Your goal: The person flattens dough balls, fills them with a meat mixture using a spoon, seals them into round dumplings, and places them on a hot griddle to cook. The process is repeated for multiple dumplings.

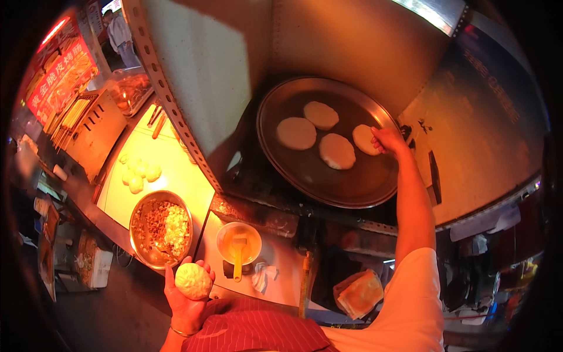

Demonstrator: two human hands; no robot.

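Observation:
A round pleated dough bun point(193, 281) rests on the upturned palm of my left hand point(187, 303), beside the rim of a metal bowl point(140, 251) of chopped filling in two colours. My right hand point(387, 140) reaches over the right side of a large round metal pan point(308, 193). Its curled fingers touch the edge of a flat dough round point(364, 140); whether they pinch it cannot be told. Several other pale flat rounds point(296, 133) lie in the pan. Small dough balls point(141, 171) sit on the lit worktop point(115, 200).
A bowl point(220, 246) with a yellow-handled brush point(238, 264) stands near my apron, beside a crumpled cloth point(265, 276). Metal panels point(211, 66) surround the pan's far sides. Flat breads point(360, 294) lie lower right. A person point(118, 35) stands in the distance, upper left.

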